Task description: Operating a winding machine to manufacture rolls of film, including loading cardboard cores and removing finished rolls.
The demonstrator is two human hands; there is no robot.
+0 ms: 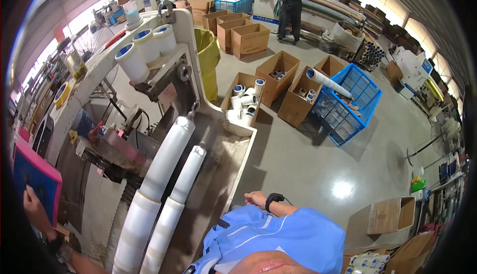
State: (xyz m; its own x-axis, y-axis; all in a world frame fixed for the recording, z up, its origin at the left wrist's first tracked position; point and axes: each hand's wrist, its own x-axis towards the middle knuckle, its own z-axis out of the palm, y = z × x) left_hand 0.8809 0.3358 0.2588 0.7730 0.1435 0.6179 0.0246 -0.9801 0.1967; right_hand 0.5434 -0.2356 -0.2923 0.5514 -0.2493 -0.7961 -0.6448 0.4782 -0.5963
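Note:
My left hand [33, 205] is at the lower left, fingers resting on a blue panel with a pink frame [35, 174]; it grips nothing. My right hand [255, 199], a black watch on its wrist, lies on the rim of the white machine tray [244, 160] and holds nothing. Between the hands, two long white film rolls [166, 160] [188, 174] sit side by side on shafts in the machine, running from the lower edge up toward its middle. Three small white tape rolls with blue cores [144, 45] stand on the machine's top arm.
Open cardboard boxes with tape rolls [243, 102] [276, 73] stand on the grey floor beside a blue wire crate [348, 102] holding a long white roll. A yellow bin [208, 60] is behind the machine. Two people work at the far back. More boxes [390, 214] lie at the lower right.

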